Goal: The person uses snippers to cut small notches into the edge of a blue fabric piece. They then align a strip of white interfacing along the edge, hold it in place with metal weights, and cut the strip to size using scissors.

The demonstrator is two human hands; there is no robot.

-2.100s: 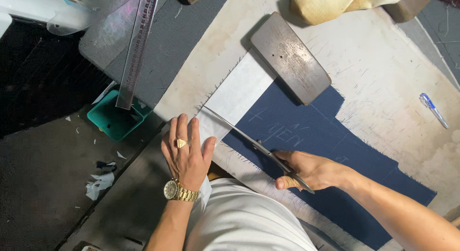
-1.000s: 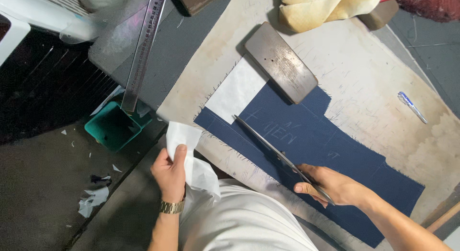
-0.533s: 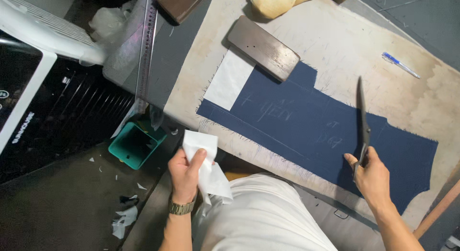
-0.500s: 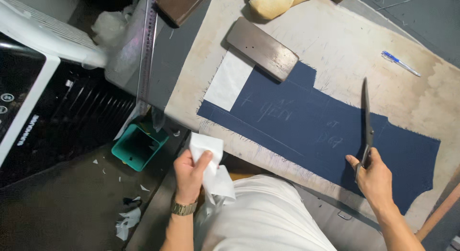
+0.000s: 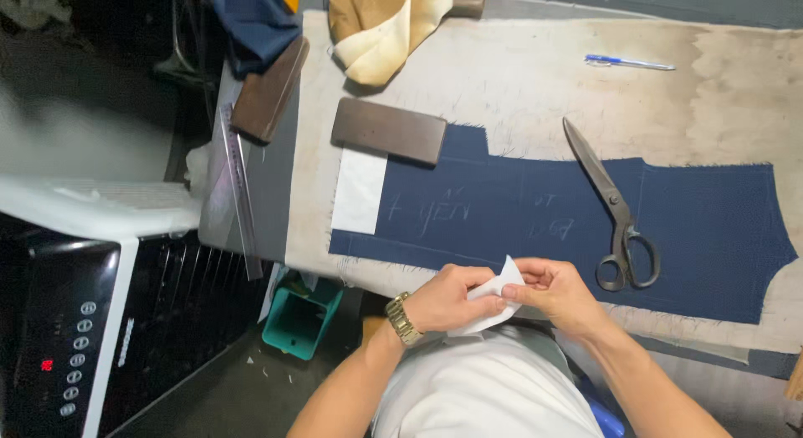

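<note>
One white scrap (image 5: 500, 289) was pinched between left hand (image 5: 447, 297) and right hand (image 5: 559, 292); scissors (image 5: 613, 209) were laid on navy cloth (image 5: 711, 229) upon worktop (image 5: 519, 78).

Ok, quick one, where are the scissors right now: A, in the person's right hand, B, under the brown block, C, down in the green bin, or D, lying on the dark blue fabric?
D: the scissors lie free on the dark blue fabric, while the left hand and right hand together hold a white piece of cloth.
</note>
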